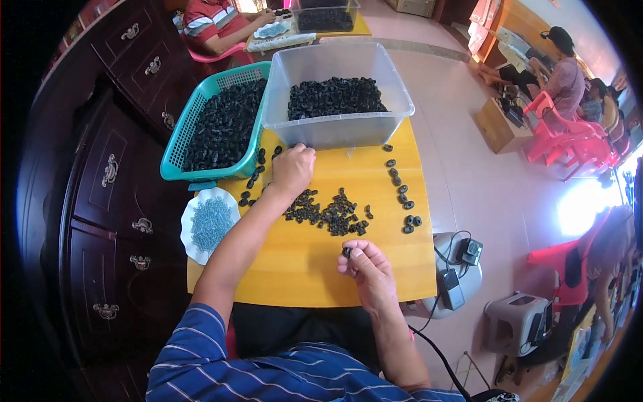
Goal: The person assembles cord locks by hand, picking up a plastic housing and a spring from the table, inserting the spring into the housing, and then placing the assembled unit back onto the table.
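Note:
My right hand point(370, 271) is closed in a pinch near the front of the yellow table point(288, 275), holding a small black plastic part point(347, 252) between thumb and fingers. Farther off, my left hand point(293, 171) reaches to the front wall of a clear plastic bin point(335, 134). Its fingers are curled, and whatever they hold is hidden. Between the hands lies a loose pile of tiny black pieces point(337, 216). Larger black oval parts point(396, 181) form a line along the right side, and several similar black parts point(252, 179) lie left of my left hand.
Black parts fill a teal basket point(167, 157) beside the bin. A white scalloped dish point(189, 244) holds small pale-blue pieces point(211, 224). Dark wooden cabinets point(100, 181) stand close on the left. At the right, a grey stool point(472, 285) carries cabled devices. Other people sit farther off.

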The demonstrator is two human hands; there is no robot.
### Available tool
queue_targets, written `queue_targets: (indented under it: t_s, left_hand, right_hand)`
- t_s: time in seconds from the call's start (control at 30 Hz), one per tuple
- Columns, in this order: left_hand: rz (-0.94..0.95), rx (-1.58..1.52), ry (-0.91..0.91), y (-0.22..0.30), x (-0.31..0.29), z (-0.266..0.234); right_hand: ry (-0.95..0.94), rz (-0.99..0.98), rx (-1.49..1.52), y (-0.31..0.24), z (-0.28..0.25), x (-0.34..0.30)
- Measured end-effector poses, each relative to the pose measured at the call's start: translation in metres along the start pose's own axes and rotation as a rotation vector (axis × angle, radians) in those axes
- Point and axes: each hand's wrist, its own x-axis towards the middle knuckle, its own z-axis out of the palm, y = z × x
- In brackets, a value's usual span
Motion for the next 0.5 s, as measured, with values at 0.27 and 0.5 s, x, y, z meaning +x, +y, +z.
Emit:
queue_targets:
  t_s: [0.27, 0.5]
  left_hand:
    - [-0.072, 0.066, -0.11, -0.002, 0.008, -0.002]
    - [-0.111, -0.042, -0.17, 0.001, -0.003, -0.02]
  right_hand:
    - [0.038, 0.007, 0.007, -0.003, 0.005, -0.001]
    - [0.029, 0.024, -0.021, -0.002, 0.006, -0.001]
